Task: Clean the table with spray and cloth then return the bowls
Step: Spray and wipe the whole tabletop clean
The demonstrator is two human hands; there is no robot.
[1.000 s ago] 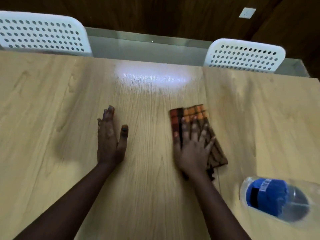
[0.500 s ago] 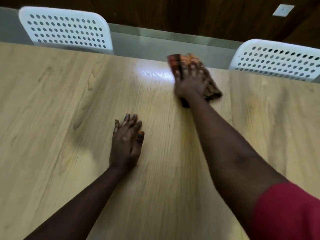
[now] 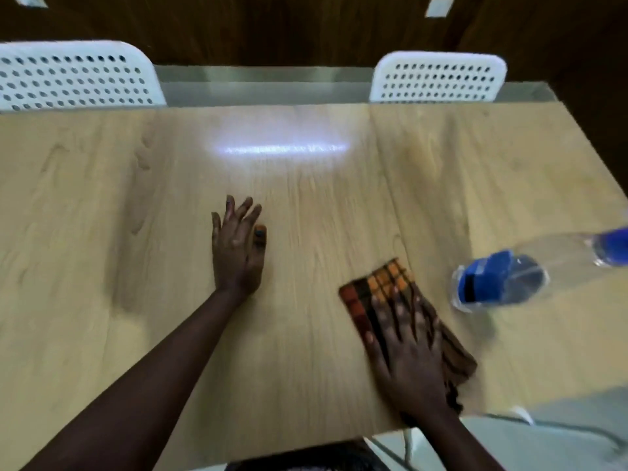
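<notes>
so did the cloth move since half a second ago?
Yes. The cloth, under the flat right hand, came back from the table's far edge by the right white chair to the near edge, beside the lying bottle.

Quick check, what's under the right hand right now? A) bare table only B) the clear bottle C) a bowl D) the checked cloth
D: the right hand lies flat, fingers spread, on the checked cloth, pressing it to the table; the clear bottle lies apart, to its right.
</notes>
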